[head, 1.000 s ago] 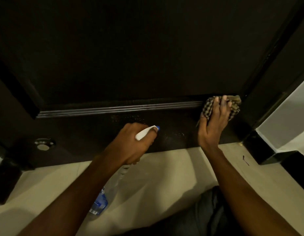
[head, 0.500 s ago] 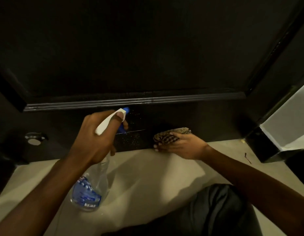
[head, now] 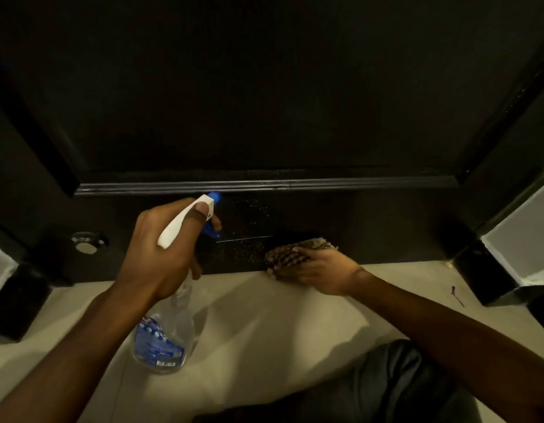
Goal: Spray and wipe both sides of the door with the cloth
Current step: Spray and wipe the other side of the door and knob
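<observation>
A dark brown door (head: 264,102) fills the upper view, with a moulding strip across its lower part. Fine droplets speckle the bottom rail (head: 249,233). My left hand (head: 161,251) grips a clear spray bottle (head: 167,337) with a white and blue trigger head, its nozzle aimed at the bottom rail. My right hand (head: 319,270) presses a checked cloth (head: 298,250) against the very bottom of the door, just above the floor. My fingers cover much of the cloth.
A round metal door stop (head: 85,244) sits low on the left. Dark frame and skirting with white wall (head: 521,239) stand at the right. Beige floor tiles (head: 280,315) lie below. My dark-clad leg (head: 386,389) is at the bottom.
My right hand brought the cloth from the moulding's right end down to the door's bottom edge. My left hand lifted the bottle and turned its nozzle toward the rail. Droplets appeared there.
</observation>
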A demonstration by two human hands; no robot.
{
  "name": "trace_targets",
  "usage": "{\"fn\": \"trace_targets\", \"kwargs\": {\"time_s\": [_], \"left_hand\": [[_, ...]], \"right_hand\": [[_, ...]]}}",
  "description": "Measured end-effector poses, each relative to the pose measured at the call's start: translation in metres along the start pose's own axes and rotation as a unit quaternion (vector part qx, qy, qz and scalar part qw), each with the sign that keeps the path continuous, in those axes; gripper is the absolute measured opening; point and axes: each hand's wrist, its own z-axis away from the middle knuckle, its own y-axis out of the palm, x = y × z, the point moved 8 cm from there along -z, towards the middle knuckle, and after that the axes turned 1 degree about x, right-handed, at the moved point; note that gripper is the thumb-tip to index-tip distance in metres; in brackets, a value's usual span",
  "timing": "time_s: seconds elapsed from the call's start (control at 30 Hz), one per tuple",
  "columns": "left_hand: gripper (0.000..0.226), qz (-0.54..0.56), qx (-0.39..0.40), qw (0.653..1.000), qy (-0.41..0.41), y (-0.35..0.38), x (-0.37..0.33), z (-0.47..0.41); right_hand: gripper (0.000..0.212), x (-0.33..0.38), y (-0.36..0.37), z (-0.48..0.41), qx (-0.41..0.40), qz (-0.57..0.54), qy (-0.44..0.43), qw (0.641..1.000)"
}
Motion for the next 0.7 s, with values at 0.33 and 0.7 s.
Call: {"fn": "trace_targets", "kwargs": {"time_s": [0.33,0.7], "left_hand": [[0.032,0.035,-0.062,0.997,-0.008,-0.048,0.011,0.008],[0.034,0.031,-0.088,0.996,-0.009,-0.084,0.034,0.014]], "right_hand": [[0.081,-0.059,-0.08,-0.077,-0.185,-0.047,0.331,0.924],[0.071,-0.062,-0.103,-0.104,-0.175,-0.106,0.312,0.928]]}}
